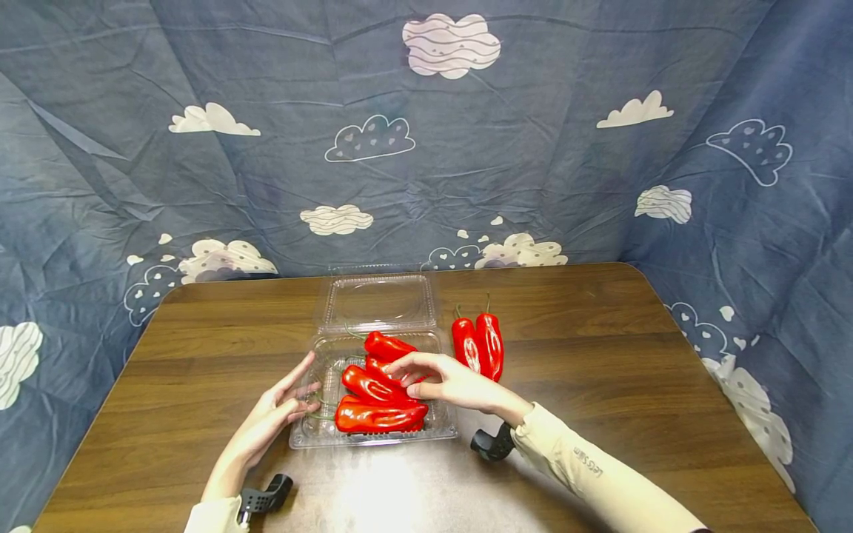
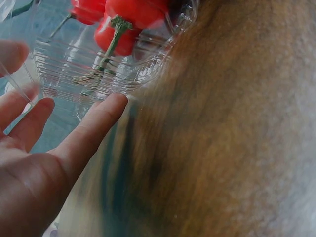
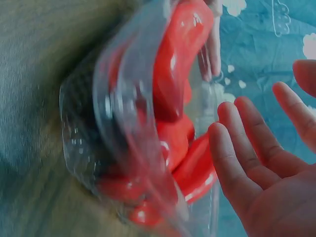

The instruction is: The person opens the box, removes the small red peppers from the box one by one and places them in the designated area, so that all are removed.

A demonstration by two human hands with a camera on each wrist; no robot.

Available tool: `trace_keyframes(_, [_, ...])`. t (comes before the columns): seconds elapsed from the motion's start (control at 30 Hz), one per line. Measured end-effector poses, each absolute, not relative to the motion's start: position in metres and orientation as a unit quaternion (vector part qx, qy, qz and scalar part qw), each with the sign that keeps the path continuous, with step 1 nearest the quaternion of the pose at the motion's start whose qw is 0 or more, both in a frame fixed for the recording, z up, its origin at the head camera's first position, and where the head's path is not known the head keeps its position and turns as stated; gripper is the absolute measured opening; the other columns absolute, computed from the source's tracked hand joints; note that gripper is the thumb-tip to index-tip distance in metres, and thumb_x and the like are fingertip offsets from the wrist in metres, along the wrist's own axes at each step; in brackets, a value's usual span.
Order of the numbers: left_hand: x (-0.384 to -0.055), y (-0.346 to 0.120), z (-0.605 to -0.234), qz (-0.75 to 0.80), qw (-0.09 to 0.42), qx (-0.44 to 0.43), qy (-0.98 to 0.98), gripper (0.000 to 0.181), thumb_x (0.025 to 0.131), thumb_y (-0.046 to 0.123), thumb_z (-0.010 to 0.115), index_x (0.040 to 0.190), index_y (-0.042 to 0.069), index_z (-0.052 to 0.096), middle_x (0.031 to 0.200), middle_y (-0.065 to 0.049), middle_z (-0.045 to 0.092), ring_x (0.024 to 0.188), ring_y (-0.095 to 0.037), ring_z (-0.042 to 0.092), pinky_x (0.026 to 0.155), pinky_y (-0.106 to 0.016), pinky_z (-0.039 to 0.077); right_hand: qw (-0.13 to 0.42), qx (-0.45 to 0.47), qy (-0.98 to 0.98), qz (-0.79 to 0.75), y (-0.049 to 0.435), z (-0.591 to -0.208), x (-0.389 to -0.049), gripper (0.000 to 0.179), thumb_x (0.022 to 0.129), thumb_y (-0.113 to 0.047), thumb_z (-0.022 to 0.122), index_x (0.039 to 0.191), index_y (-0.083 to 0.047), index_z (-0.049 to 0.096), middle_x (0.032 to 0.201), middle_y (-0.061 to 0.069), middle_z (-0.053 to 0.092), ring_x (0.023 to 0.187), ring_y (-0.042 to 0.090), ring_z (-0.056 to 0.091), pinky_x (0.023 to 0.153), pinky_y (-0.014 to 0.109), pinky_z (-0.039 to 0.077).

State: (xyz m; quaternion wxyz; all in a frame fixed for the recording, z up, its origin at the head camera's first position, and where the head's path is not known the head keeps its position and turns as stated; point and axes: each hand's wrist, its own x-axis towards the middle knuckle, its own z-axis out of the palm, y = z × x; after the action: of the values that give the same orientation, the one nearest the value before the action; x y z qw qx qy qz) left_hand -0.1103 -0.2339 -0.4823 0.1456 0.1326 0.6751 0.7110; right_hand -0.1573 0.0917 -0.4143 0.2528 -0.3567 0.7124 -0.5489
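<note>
A clear plastic clamshell container (image 1: 309, 442) lies on the table with its lid (image 1: 380, 302) folded back. Several glossy red peppers with green stems sit in it; the front pepper (image 1: 376, 417) lies along the near wall. My left hand (image 1: 263, 426) is at the container's left side, fingers extended, with its thumb (image 2: 106, 111) right by the ribbed wall in the left wrist view. Over the peppers' right ends is my right hand (image 1: 453, 381), its fingers loosely bent and holding nothing. The right wrist view shows these fingers (image 3: 227, 153) spread beside the peppers (image 3: 180, 59).
To the right of the container two more red peppers (image 1: 489, 344) lie side by side on the brown wooden table (image 1: 586, 355). A blue curtain (image 1: 373, 185) with white clouds hangs behind it. Black wrist mounts (image 1: 493, 444) are on both arms.
</note>
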Motion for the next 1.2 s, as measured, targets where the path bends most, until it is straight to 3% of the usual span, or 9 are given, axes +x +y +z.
trace_keyframes(0.43, [-0.109, -0.233, -0.483, 0.705, 0.147, 0.125, 0.682, 0.074, 0.088, -0.008, 0.043, 0.153, 0.006, 0.011, 0.159, -0.011, 0.001, 0.133, -0.046, 0.023, 0.097, -0.031, 0.044, 0.262, -0.422, 0.709, -0.500, 0.073, -0.427, -0.154, 0.040, 0.090, -0.006, 0.058, 0.129, 0.002, 0.054, 0.129, 0.017, 0.054, 0.120, 0.030, 0.048, 0.103, 0.042, 0.039])
trace_keyframes(0.67, [-0.109, -0.233, -0.483, 0.703, 0.149, 0.115, 0.686, 0.075, 0.088, -0.008, 0.043, 0.154, 0.007, 0.011, 0.160, -0.008, 0.002, 0.134, -0.045, 0.024, 0.098, -0.033, 0.044, 0.259, -0.419, 0.740, -0.458, 0.067, -0.430, -0.152, 0.039, 0.091, -0.009, 0.058, 0.129, -0.007, 0.057, 0.130, 0.004, 0.055, 0.122, 0.018, 0.046, 0.103, 0.035, 0.039])
trace_keyframes(0.8, [-0.109, -0.233, -0.483, 0.703, 0.148, 0.114, 0.687, 0.075, 0.088, -0.008, 0.044, 0.154, 0.007, 0.012, 0.160, -0.009, 0.002, 0.134, -0.045, 0.024, 0.099, -0.034, 0.044, 0.263, -0.415, 0.745, -0.451, 0.064, -0.432, -0.151, 0.038, 0.091, -0.009, 0.058, 0.129, -0.008, 0.058, 0.131, 0.002, 0.055, 0.126, 0.018, 0.043, 0.105, 0.033, 0.036])
trace_keyframes(1.07, [-0.109, -0.233, -0.482, 0.699, 0.134, 0.131, 0.690, 0.071, 0.089, -0.008, 0.043, 0.153, 0.005, 0.015, 0.159, -0.012, 0.004, 0.131, -0.043, 0.028, 0.094, -0.031, 0.047, 0.269, -0.408, 0.749, -0.447, 0.060, -0.432, -0.151, 0.034, 0.090, -0.005, 0.060, 0.123, -0.010, 0.063, 0.123, 0.001, 0.060, 0.109, 0.011, 0.052, 0.097, 0.028, 0.042])
trace_keyframes(1.2, [-0.109, -0.234, -0.482, 0.698, 0.130, 0.136, 0.691, 0.070, 0.089, -0.008, 0.043, 0.152, 0.003, 0.015, 0.159, -0.013, 0.004, 0.131, -0.039, 0.032, 0.093, -0.032, 0.048, 0.275, -0.402, 0.746, -0.454, 0.059, -0.433, -0.152, 0.037, 0.087, 0.000, 0.060, 0.123, -0.010, 0.064, 0.122, 0.000, 0.061, 0.110, 0.009, 0.052, 0.097, 0.027, 0.042])
